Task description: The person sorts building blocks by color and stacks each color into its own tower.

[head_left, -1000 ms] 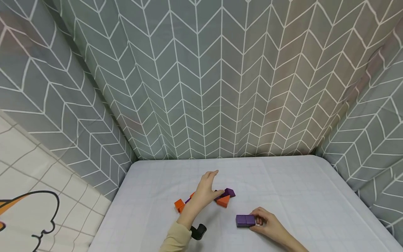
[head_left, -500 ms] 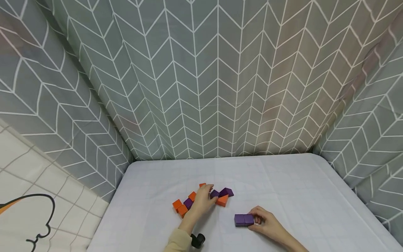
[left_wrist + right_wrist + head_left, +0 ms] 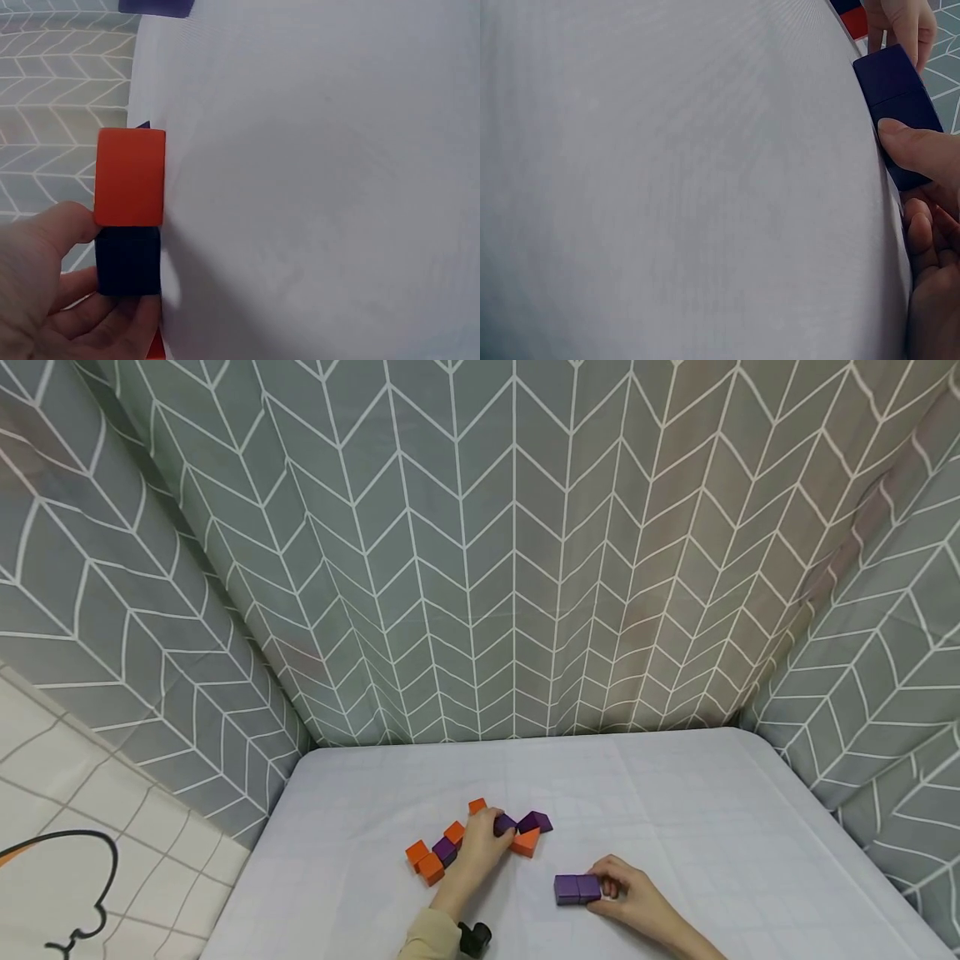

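Observation:
My left hand (image 3: pixel 480 847) has its thumb and curled fingers around a purple cube (image 3: pixel 505 824) within the scattered blocks. In the left wrist view this cube (image 3: pixel 129 261) looks dark blue, right beside an orange block (image 3: pixel 130 177). The orange triangular block (image 3: pixel 527 842) and a purple triangular block (image 3: pixel 535 822) lie just to the right of that hand. Nearer the front, my right hand (image 3: pixel 633 897) pinches the right end of two purple cubes (image 3: pixel 577 889) standing side by side. In the right wrist view its thumb (image 3: pixel 911 146) presses on the nearer purple cube (image 3: pixel 907 120).
Left of my left hand lie several orange cubes (image 3: pixel 431 867) and a purple cube (image 3: pixel 445 849). Another orange cube (image 3: pixel 477 806) sits behind its fingers. A white cloth covers the table (image 3: pixel 675 810), with a patterned grey curtain (image 3: pixel 517 610) along its back edge.
My left hand has come down from above the blocks, and its spread fingers have closed around a purple cube. The right hand keeps its pinch on the two purple cubes.

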Motion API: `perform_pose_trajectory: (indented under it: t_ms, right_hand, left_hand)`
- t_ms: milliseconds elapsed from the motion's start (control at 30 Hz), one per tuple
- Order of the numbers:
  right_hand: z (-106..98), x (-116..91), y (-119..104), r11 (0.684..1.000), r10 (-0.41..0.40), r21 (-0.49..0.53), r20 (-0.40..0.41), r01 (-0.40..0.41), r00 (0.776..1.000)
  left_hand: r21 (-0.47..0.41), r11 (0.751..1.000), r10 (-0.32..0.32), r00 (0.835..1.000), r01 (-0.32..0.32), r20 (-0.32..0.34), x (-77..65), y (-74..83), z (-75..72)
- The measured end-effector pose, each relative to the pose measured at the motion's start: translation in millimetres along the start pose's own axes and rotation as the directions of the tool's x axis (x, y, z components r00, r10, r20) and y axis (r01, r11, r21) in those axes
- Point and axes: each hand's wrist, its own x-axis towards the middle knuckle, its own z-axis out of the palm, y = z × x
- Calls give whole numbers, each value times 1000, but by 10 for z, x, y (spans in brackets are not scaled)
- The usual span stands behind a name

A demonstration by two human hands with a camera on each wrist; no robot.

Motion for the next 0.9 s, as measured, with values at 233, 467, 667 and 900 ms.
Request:
perform_pose_trajectory:
  t_ms: [233, 467, 667, 900]
  right_hand:
    - [15, -5, 47, 999, 39, -21, 9, -39, 999]
    - [19, -12, 48, 1000, 11, -12, 4, -11, 1000]
    - [4, -5, 15, 1000, -2, -6, 7, 2, 1000]
    - [5, -4, 32, 1000, -9, -30, 4, 9, 1000]
  left_hand:
    - [93, 996, 17, 1000, -16, -2, 11, -45, -22]
    - [179, 982, 73, 992, -53, -103, -51, -50, 39]
    - [144, 989, 61, 989, -41, -137, -63, -63, 72]
    - [108, 994, 44, 990, -29, -136, -58, -82, 84]
